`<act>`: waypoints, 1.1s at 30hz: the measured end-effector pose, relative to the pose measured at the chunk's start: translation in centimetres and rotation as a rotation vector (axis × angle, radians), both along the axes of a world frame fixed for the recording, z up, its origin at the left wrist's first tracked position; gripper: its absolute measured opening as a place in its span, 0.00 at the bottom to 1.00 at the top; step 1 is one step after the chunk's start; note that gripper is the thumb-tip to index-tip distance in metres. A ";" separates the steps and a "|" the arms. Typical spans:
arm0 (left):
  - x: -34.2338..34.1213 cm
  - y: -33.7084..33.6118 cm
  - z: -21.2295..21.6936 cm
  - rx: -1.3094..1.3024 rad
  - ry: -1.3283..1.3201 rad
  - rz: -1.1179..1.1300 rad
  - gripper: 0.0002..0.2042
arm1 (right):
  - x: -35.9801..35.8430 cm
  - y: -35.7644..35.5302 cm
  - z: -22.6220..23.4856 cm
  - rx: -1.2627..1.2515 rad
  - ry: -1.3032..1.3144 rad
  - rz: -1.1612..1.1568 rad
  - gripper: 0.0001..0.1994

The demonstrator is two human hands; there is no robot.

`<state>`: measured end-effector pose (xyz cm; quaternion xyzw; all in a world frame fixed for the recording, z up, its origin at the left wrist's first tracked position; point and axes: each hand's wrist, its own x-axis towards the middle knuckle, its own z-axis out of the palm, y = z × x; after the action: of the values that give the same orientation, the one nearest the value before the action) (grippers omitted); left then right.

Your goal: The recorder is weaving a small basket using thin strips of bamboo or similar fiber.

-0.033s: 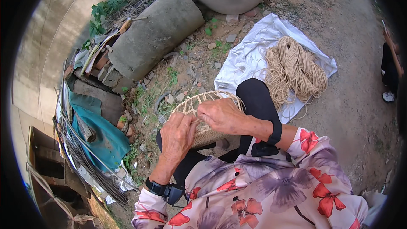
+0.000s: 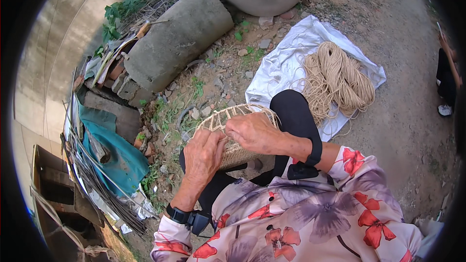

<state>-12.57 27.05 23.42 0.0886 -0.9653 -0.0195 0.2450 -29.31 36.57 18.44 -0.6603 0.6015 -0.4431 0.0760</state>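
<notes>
Head view: both hands grip a woven basket (image 2: 228, 133).
Left hand (image 2: 204, 157) clasps its near rim; right hand (image 2: 252, 133) curls over the top, beside the twine bundle (image 2: 340, 80).

One basket (image 2: 233, 138), one rope coil (image 2: 340, 80)

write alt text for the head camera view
A seated person's left hand and right hand grip a half-woven basket on their lap. A bundle of cord lies on a white sheet on dirt ground.
</notes>
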 end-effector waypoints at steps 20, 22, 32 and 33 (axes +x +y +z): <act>0.8 1.7 -1.0 0.317 0.149 0.181 0.05 | -0.6 0.0 -0.3 0.217 -0.289 0.140 0.09; 0.8 1.7 -0.8 0.343 0.138 0.184 0.05 | -0.7 0.1 -0.1 0.251 -0.349 0.180 0.08; 0.4 2.2 -0.2 0.448 0.084 0.245 0.05 | 0.7 0.5 -0.9 0.121 -0.345 0.021 0.07; 0.4 2.3 -0.2 0.468 0.097 0.258 0.06 | 0.7 0.5 -0.8 0.111 -0.350 0.020 0.06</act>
<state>-12.20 29.36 23.21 0.2638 -0.9024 -0.2150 0.2645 -28.61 37.07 17.60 -0.5739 0.5960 -0.5165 0.2206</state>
